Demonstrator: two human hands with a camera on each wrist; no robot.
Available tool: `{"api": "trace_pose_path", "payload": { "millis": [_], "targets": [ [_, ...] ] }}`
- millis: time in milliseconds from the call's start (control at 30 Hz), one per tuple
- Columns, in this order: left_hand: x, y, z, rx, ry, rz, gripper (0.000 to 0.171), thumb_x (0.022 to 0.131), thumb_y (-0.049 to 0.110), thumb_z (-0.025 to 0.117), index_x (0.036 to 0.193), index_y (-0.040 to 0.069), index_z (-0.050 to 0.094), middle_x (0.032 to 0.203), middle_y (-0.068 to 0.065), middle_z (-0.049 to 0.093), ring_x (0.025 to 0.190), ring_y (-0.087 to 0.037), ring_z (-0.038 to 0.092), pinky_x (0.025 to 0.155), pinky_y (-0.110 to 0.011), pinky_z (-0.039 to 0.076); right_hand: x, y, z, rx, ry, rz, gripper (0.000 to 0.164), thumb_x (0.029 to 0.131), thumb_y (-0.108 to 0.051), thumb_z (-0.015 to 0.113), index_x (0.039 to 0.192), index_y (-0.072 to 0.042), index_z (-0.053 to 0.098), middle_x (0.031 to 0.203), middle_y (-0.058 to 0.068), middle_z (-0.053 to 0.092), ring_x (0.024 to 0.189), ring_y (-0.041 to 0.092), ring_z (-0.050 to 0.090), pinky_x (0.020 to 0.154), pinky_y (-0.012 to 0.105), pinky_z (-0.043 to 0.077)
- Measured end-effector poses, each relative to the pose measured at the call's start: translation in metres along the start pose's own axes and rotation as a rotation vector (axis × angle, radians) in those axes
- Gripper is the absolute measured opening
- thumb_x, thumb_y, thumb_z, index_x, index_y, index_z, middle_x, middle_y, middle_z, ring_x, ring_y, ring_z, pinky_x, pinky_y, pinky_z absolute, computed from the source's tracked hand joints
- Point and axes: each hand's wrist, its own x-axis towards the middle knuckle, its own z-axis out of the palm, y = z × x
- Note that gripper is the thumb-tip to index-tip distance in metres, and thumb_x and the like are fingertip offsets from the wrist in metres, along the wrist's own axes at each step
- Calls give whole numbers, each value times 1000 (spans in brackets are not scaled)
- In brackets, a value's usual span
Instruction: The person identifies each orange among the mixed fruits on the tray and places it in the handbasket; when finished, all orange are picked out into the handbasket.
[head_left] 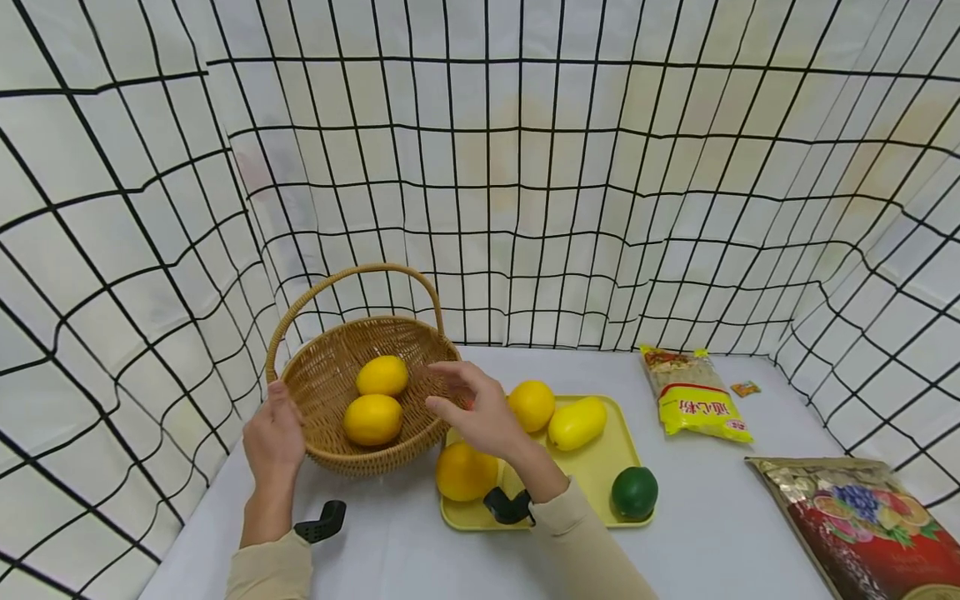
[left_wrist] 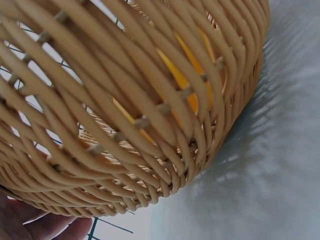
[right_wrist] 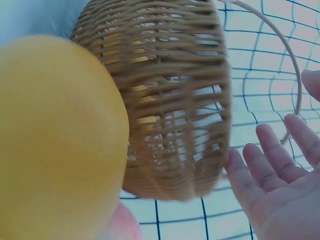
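A wicker basket (head_left: 330, 387) with a tall arched handle stands on the left of the table. Inside it lie two yellow lemon-like fruits, one (head_left: 382, 376) behind the other (head_left: 372, 420). My left hand (head_left: 274, 433) grips the basket's left rim; its fingertips (left_wrist: 75, 230) show below the weave in the left wrist view. Over the basket's right rim reaches my right hand (head_left: 480, 412), fingers spread and relaxed, holding nothing. In the right wrist view its fingers (right_wrist: 272, 155) are beside the rim; whether they touch it I cannot tell. A large orange fruit (head_left: 467, 472) sits beneath this hand.
A yellow tray (head_left: 600, 504) carries the orange fruit, a round yellow fruit (head_left: 532, 406), a long yellow fruit (head_left: 577, 423) and a dark green fruit (head_left: 634, 492). Rightward lie a yellow food bag (head_left: 701, 404), a small packet (head_left: 746, 388) and a red-gold bag (head_left: 862, 525). Black netting (head_left: 517, 185) surrounds the table.
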Motion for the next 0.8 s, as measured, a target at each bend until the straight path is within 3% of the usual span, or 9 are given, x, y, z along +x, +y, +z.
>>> {"api": "trace_pose_path", "payload": {
  "millis": [233,400,600,800],
  "targets": [
    [1,0,-3,9,0,-2,80,102,61,16,56,4,50,50,-6,46,46,-25,40,58,-40,32,-17,-12,-20,39,92,-21,36,94,-4,64,129,0,56,131,21,54,118,41,53,100,55,41],
    [0,-3,-3,13,-1,-23,78,102,61,16,58,6,49,51,-10,46,48,-28,41,59,-41,32,-28,-13,-34,9,246,-24,27,95,0,61,121,8,59,122,27,60,109,42,57,94,52,46],
    [-1,-5,-2,5,4,-26,77,103,59,17,57,5,49,51,-11,46,49,-28,41,59,-41,32,-34,1,-54,-39,374,90,23,96,-5,61,118,2,64,117,22,64,105,32,62,92,45,49],
    [0,-2,0,5,-3,-16,77,103,58,18,57,5,50,51,-9,46,49,-27,40,58,-39,31,-38,46,-80,-94,440,162,25,95,-18,66,119,-9,66,118,14,66,107,24,61,95,44,47]
  ]
}}
